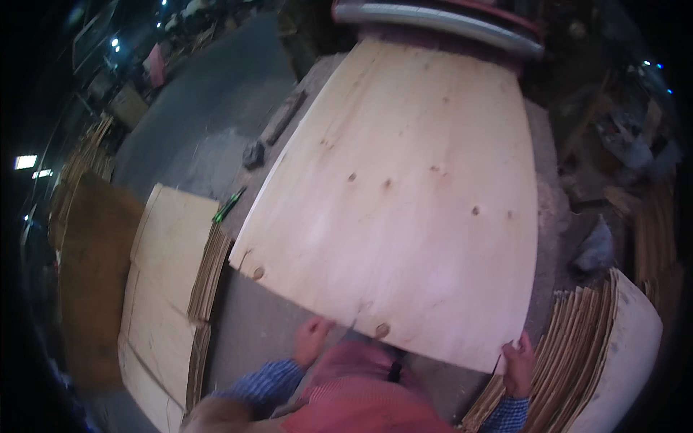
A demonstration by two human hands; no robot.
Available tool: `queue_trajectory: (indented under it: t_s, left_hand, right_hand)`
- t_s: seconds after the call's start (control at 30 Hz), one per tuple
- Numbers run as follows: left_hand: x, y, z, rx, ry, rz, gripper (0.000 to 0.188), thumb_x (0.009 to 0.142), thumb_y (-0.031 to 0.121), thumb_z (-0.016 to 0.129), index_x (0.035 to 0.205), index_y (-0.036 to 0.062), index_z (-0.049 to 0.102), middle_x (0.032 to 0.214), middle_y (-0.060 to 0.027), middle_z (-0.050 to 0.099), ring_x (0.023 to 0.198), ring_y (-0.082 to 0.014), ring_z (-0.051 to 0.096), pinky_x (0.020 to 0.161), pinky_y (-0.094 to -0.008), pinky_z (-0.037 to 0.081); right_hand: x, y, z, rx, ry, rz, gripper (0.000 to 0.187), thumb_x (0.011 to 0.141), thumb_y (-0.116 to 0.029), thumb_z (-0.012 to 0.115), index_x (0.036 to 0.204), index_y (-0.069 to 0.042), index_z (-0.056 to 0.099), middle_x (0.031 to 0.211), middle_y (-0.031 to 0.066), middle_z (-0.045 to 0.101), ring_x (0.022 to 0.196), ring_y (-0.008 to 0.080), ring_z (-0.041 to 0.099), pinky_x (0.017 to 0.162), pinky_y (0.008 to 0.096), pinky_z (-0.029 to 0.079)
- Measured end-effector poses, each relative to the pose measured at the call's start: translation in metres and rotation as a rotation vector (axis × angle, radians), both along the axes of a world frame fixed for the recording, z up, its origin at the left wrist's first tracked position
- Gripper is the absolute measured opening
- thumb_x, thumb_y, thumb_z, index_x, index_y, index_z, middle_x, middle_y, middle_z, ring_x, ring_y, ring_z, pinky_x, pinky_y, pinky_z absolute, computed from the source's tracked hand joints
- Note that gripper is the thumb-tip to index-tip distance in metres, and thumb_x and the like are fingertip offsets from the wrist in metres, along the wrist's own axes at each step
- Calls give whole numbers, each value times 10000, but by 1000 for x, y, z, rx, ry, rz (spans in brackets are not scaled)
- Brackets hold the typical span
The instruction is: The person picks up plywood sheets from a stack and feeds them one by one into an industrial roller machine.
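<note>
"Where does the work stand?"
"A person's bare right hand (pixel 518 364) pinches the near right corner of a broad, pale, knotted wooden sheet (pixel 404 195); the bare left hand (pixel 312 340) is by its near edge, grip unclear. The sheet appears spread out; what remains at its far end is hidden."
"And around?"
"Brown-edged stacks of thin wooden sheets (pixel 577 332) flank the person, likely limiting sidesteps; beyond, a slim green tool (pixel 229 204), then a rounded silver-and-red bar (pixel 440 23)."

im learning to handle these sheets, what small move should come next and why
Perhaps shift the left hand toward the near left corner of the wood sheet: the right hand is at its near right corner, while that left corner has no hand on it.
</note>
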State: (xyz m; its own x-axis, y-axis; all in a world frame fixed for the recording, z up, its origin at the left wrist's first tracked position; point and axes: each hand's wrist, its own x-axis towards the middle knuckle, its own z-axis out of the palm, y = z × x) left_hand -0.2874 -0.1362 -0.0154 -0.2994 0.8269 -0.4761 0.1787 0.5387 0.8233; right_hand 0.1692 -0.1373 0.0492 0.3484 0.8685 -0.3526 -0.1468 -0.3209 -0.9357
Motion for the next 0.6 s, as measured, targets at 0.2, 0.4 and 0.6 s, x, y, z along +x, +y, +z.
queue_trajectory:
  t_s: [0.2,0.4,0.6]
  left_hand:
    - [14,-4,54,6,-1203,419,420,1001,365,470,1191,2,564,1234,-158,618,1180,-257,583,981,-387,496]
    - [27,147,11,105,-1283,435,304,1012,121,455,1283,-15,478,1290,-174,569,1204,-301,554,1032,-445,475]
    - [33,296,-61,212,-1084,389,314,1011,147,470,1275,-22,488,1246,-140,595,1141,-270,588,971,-443,519]
  right_hand:
    - [13,-3,85,183,259,-22,526,747,48,573,1269,21,519,1154,99,636,1018,176,620,910,311,496]
    - [66,85,-22,157,-658,-221,242,809,-17,660,1005,-27,519,878,53,613,810,133,582,750,290,488]
    - [-34,45,-78,36,-1275,243,575,772,-307,735,1270,-70,573,1389,215,478,1301,426,416,1054,545,347]
